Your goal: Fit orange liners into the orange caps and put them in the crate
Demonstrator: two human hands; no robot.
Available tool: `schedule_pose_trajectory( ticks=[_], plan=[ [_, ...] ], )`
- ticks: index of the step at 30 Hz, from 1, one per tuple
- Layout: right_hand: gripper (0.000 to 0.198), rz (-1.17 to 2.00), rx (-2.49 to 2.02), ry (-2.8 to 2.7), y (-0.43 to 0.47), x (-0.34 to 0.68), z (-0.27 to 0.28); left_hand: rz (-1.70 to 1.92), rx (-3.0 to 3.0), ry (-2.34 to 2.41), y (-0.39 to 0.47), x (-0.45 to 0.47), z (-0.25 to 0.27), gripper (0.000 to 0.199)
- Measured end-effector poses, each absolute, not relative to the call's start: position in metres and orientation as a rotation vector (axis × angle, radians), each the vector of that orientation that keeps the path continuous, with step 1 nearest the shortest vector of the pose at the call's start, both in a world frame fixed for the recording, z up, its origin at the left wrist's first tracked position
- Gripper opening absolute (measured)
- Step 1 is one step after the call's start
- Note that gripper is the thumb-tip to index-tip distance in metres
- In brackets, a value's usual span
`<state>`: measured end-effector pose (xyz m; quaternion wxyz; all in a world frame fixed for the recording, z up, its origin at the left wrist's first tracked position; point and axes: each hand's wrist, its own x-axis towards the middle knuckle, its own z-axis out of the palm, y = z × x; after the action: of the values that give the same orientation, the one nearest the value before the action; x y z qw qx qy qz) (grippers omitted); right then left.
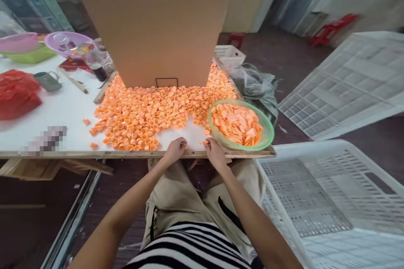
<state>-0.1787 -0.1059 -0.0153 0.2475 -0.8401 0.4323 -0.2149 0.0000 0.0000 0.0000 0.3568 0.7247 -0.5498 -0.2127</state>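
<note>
At the table's front edge my left hand (177, 149) is closed, fingertips pinched, with a bit of orange showing at their tips. My right hand (216, 154) is a short way to its right, also pinching, with a small orange piece (205, 143) at the thumb and finger. Most of each held piece is hidden. In front of both hands spreads a wide heap of small orange cup-shaped caps (142, 113). Beside my right hand stands a green round basket (268, 130) filled with flat, thin orange pieces (235, 124).
A tall cardboard sheet or box (151, 25) rises behind the caps. On the white table (69, 109) at left lie a red plastic bag (17, 94), a grey-green mug (47, 81) and a purple basin (67, 42). White plastic crates (318, 147) stand at right.
</note>
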Motion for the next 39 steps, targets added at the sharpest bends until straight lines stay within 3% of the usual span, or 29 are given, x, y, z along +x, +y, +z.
schedule_pose_trajectory(
  ticks=[6, 14, 20, 24, 30, 34, 39],
  plan=[
    [0.025, -0.588, -2.362, 1.128, -0.113, -0.174, -0.023, -0.376, 1.864, -1.454, 0.004, -0.021, -0.006, 0.021],
    [0.021, -0.616, -2.139, 1.126, -0.104, -0.158, -0.005, -0.614, 1.778, -1.437, -0.012, 0.007, -0.003, 0.018],
    [0.022, -0.139, -2.105, 1.010, -0.111, -0.144, 0.012, -0.615, 1.794, -1.472, -0.025, 0.012, -0.004, 0.020],
    [0.025, -0.006, -2.167, 0.975, -0.121, -0.136, 0.012, -0.485, 1.830, -1.554, -0.024, 0.009, -0.007, 0.021],
    [0.022, -0.079, -2.400, 1.088, -0.119, -0.142, 0.016, -0.423, 1.796, -1.661, -0.019, 0.009, -0.008, 0.016],
    [0.019, -0.359, -2.472, 1.099, -0.122, -0.134, 0.014, -0.367, 1.880, -1.516, -0.021, 0.009, -0.009, 0.020],
    [0.021, -0.531, -2.514, 0.790, -0.136, -0.079, 0.014, -0.303, 1.938, -1.458, -0.020, 0.006, -0.011, 0.020]
  ],
)
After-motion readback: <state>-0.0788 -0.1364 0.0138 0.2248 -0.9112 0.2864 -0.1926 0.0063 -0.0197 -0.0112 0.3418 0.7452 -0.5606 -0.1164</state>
